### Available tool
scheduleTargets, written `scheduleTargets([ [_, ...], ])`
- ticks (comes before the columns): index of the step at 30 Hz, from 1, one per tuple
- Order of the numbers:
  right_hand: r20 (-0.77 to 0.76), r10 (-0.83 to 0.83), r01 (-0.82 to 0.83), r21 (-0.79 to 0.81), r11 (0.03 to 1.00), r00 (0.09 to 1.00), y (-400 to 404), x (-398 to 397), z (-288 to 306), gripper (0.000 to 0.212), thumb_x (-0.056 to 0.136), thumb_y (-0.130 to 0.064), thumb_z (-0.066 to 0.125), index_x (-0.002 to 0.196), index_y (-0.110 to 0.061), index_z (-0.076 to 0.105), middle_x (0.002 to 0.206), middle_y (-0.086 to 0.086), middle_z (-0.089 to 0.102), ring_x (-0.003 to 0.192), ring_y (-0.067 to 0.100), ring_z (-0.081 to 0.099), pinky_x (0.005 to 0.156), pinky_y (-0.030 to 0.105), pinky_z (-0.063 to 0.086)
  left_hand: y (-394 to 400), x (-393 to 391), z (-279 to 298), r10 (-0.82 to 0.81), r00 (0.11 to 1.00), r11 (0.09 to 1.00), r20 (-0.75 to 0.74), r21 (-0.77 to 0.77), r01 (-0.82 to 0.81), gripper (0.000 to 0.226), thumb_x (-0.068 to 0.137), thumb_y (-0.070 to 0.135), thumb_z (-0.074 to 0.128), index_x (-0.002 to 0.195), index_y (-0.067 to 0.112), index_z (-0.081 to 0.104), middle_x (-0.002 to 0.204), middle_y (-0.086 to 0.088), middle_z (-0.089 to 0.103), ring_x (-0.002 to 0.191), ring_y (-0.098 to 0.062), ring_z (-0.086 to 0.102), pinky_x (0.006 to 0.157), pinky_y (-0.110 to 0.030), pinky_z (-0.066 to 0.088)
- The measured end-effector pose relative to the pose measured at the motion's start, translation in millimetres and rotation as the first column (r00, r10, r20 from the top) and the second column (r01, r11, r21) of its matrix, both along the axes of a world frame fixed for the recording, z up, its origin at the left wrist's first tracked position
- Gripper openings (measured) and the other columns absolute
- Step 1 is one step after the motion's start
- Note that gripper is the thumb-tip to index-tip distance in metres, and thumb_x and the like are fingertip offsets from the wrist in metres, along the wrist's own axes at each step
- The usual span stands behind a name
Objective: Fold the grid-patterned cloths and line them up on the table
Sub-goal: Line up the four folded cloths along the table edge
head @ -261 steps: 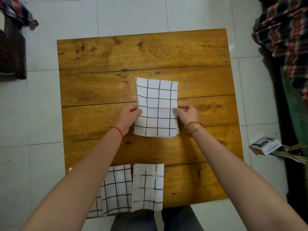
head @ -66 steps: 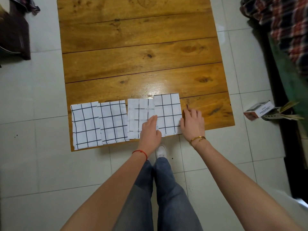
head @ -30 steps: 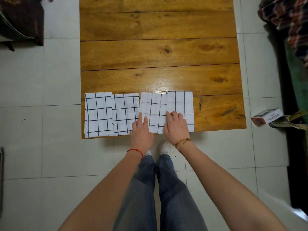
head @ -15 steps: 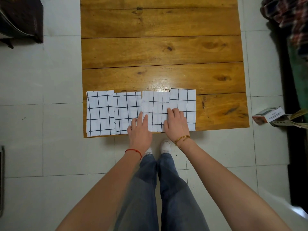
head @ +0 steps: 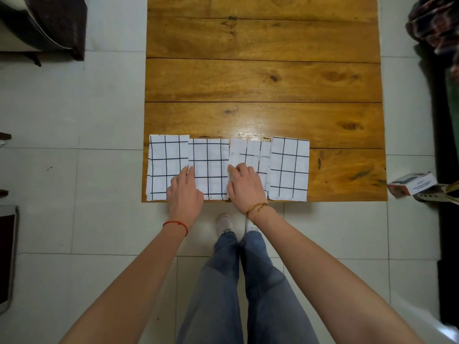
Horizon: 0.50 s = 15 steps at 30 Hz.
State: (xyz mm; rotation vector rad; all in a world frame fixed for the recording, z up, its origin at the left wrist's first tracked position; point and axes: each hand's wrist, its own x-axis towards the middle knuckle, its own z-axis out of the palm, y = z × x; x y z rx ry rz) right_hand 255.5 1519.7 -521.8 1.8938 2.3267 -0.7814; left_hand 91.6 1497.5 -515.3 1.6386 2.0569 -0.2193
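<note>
Several folded white cloths with a black grid lie side by side along the near edge of the wooden table (head: 263,80): the leftmost cloth (head: 165,157), a second cloth (head: 211,160), a third cloth (head: 253,152) and the rightmost cloth (head: 289,167). My left hand (head: 185,192) lies flat where the first and second cloths meet. My right hand (head: 244,186) lies flat on the left part of the third cloth, fingertips at its edge with the second. Neither hand grips anything.
A small box (head: 411,186) lies on the tiled floor right of the table. Plaid fabric (head: 434,23) is at the top right, and a dark piece of furniture (head: 47,23) at the top left. My legs and shoes (head: 224,223) stand just before the table's edge.
Both hands have slid left along the row: the left from the second-third seam to the first-second seam, the right from the rightmost cloths to the third cloth. The cloths stay in line.
</note>
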Motion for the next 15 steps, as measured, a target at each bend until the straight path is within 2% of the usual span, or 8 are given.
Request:
scheduleTargets([
  [8,0.174,-0.029,0.031,-0.007,1.000,0.984,-2.9,-1.2,-6.4,0.032,0.084,-0.016,0.052,0.115,-0.006,0.054,0.102,0.013,0.057,0.090,0.030,0.053,0.070,0.036,0.040,4.7,-9.3,-3.3,-0.072,0.997,0.996,-0.015,-0.045,0.071,0.063,0.094,0.014,0.045,0.152,0.014,0.019,0.159,-0.002,0.018,0.135,-0.025,0.030,0.106,-0.041,0.035],
  [13,0.149,-0.019,0.016,0.023,1.000,0.989,-0.2,-0.3,-5.0,0.039,0.085,-0.013,0.051,0.123,-0.005,0.051,0.101,0.013,0.056,0.088,0.030,0.052,0.071,0.037,0.042,8.4,-10.3,-4.3,-0.086,0.996,0.995,-0.025,-0.050,0.084,0.063,0.093,0.013,0.046,0.151,0.014,0.020,0.158,-0.001,0.018,0.134,-0.025,0.030,0.104,-0.040,0.035],
  [15,0.155,-0.011,0.008,0.023,1.000,0.988,0.8,-4.3,-4.5,0.035,0.085,-0.014,0.051,0.119,-0.006,0.053,0.101,0.013,0.056,0.088,0.030,0.052,0.071,0.037,0.041,8.8,-11.0,-4.9,-0.092,0.995,0.994,-0.025,-0.053,0.091,0.063,0.093,0.013,0.047,0.151,0.014,0.020,0.158,-0.001,0.018,0.133,-0.025,0.030,0.104,-0.040,0.036],
])
